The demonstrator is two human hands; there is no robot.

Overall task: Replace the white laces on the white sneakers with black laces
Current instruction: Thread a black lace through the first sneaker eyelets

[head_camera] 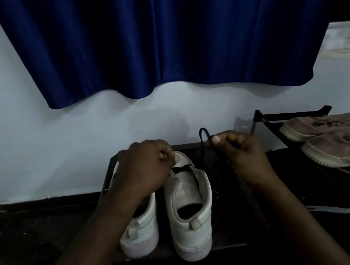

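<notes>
You work in dim light: the floor (39, 235) sinks to near-black, the sneakers (191, 228) and wall (40, 147) look grey-blue. The curtain (158, 36) throws a soft shadow under its hem. Edges bow and blur slightly.

Forearms reaching forward, left hand (145, 168) knuckles up, fingers curled pinching black lace (201, 136), right hand (242, 149) pinching it higher

Deep blue draped fabric curtain (158, 36): plain, no print, near-black in the folds. Pale painted wall (39, 137): bluish white, unpatterned. White smooth-leather low-top sneakers (191, 228): white uppers, grey heel tabs, soles tinged faintly pink, dark inside. Thin black cord lace (201, 142): solid black against the white tongue. Taupe-pink knit shoes (330, 124): cream ribbed soles, cream laces. Black metal rack frame (294, 112): plain black.
</notes>
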